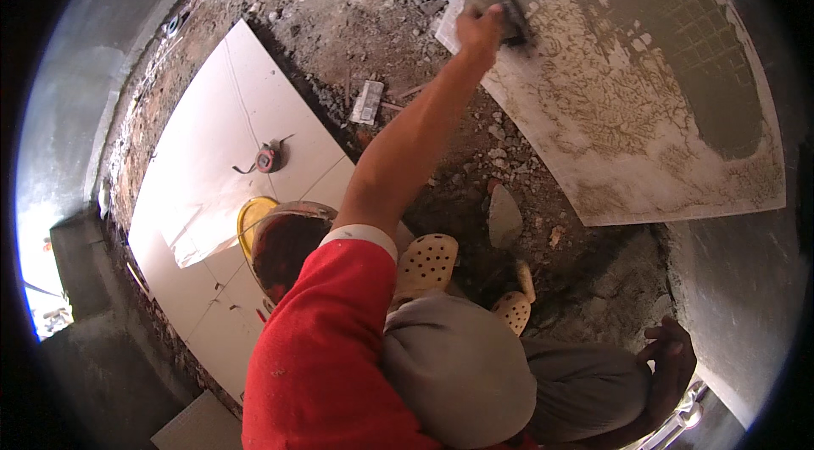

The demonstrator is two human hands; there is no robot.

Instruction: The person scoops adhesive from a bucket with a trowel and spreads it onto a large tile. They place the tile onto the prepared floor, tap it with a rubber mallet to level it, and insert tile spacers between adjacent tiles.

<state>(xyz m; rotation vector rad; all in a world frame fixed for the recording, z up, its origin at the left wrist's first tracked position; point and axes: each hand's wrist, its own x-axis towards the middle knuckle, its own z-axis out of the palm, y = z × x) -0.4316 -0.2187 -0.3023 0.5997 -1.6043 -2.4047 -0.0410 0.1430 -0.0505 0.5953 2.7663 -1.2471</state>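
My left hand (479, 30) grips a dark flat tool (507, 0), slightly blurred, on the back of a large pale tile (644, 183). Grey mortar (725, 115) covers much of that tile, with crosshatched marks and patchy areas. My right hand (668, 357) is beside my bent right knee, its fingers loosely curled and apart, with nothing visible in them. A shiny metal tool (687, 416) lies below it, partly hidden.
White tiles (195, 178) lie at left, with a red tape measure (268, 157) and a bucket (284, 246) by a yellow lid. Rubble ground (356, 17) holds a small pale block (366, 102) and a stone piece (504, 217). Concrete walls (64, 102) border both sides.
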